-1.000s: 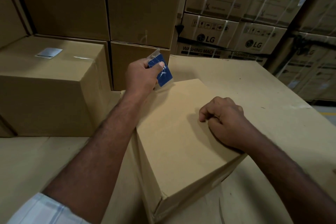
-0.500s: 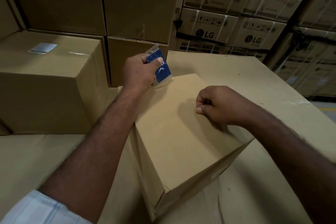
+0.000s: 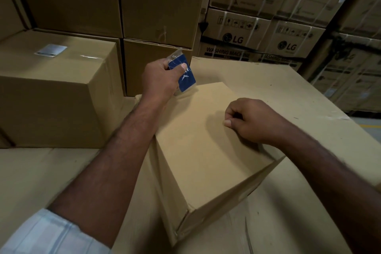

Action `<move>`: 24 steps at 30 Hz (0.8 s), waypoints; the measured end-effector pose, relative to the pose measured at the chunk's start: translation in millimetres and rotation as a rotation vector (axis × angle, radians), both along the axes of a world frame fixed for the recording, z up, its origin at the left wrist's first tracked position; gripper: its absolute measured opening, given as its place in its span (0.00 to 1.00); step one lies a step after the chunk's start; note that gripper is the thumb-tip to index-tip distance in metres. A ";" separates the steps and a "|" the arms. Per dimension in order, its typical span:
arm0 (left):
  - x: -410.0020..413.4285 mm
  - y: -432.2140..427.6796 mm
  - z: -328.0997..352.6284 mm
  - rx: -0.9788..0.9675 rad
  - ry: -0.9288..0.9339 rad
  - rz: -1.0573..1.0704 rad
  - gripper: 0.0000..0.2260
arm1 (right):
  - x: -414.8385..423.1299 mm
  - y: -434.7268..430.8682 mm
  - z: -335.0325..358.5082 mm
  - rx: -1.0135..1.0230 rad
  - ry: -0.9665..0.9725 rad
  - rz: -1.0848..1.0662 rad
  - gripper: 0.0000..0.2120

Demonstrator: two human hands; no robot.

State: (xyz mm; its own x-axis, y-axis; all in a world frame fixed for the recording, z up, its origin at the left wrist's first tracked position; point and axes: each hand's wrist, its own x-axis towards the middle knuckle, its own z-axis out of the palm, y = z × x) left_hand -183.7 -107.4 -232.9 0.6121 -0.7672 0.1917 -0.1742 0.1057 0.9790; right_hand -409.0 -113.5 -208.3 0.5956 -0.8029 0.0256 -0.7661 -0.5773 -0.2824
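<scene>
A plain brown cardboard box (image 3: 202, 142) lies in front of me on a wide cardboard surface (image 3: 288, 93), turned at an angle with one corner toward me. My left hand (image 3: 158, 80) grips a small blue packet in clear wrap (image 3: 184, 74) just above the box's far corner. My right hand (image 3: 253, 121) rests on the box's top near its right edge, fingers curled into a fist with nothing visible in it.
A large taped box with a white label (image 3: 51, 88) stands at the left. More brown boxes (image 3: 160, 2) are stacked behind it. Strapped LG washing machine cartons (image 3: 263, 35) fill the back right. A strip of floor (image 3: 369, 123) shows at the far right.
My right hand has slid a little to the right across the box top. My left hand stays at the far corner, gripping the blue packet.
</scene>
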 end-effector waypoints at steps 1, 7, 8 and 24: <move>-0.7 0.1 0.3 0.000 0.001 -0.003 0.06 | 1.1 -2.8 -3.5 -0.047 -0.013 -0.043 0.03; 1.4 1.9 -0.7 -0.017 -0.007 0.005 0.02 | -0.7 22.7 -21.0 -0.293 -0.050 -0.050 0.10; 1.8 0.9 -1.1 -0.015 -0.014 0.005 0.02 | -2.4 35.6 -25.3 -0.332 -0.047 0.027 0.11; 1.2 -1.0 -0.4 0.017 -0.030 0.007 0.06 | -6.1 17.8 -16.9 -0.125 -0.117 0.075 0.06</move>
